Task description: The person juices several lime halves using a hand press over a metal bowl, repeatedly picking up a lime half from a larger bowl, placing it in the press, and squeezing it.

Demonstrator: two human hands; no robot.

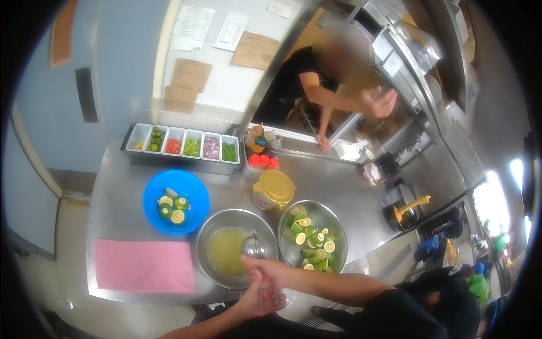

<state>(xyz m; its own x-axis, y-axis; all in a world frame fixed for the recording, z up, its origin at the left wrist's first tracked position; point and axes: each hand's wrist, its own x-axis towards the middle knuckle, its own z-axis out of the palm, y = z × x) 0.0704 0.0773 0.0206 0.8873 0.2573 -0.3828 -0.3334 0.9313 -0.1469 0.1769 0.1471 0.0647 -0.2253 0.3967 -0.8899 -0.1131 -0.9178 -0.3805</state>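
Both of my hands are on a metal citrus squeezer (254, 246), its round head over a steel bowl (202, 262) of cloudy yellow-green juice (226, 250). My left hand (259, 300) wraps the handles near the bowl's front rim. Just above it, my right hand (267, 271) grips nearer the squeezer's head. What lies inside the head cannot be made out. To the right, a second steel bowl (344, 241) holds several cut green limes (315, 243). A blue plastic bowl (152, 220) at the left contains several lime halves (178, 217).
A pink cloth (144, 267) lies at the counter's front left. Behind the bowls stand a yellow-lidded tub (275, 188), a caddy of sauce bottles (254, 173) and a rack of chopped vegetables (182, 163). Across the pass-through, a person (292, 84) holds one hand raised.
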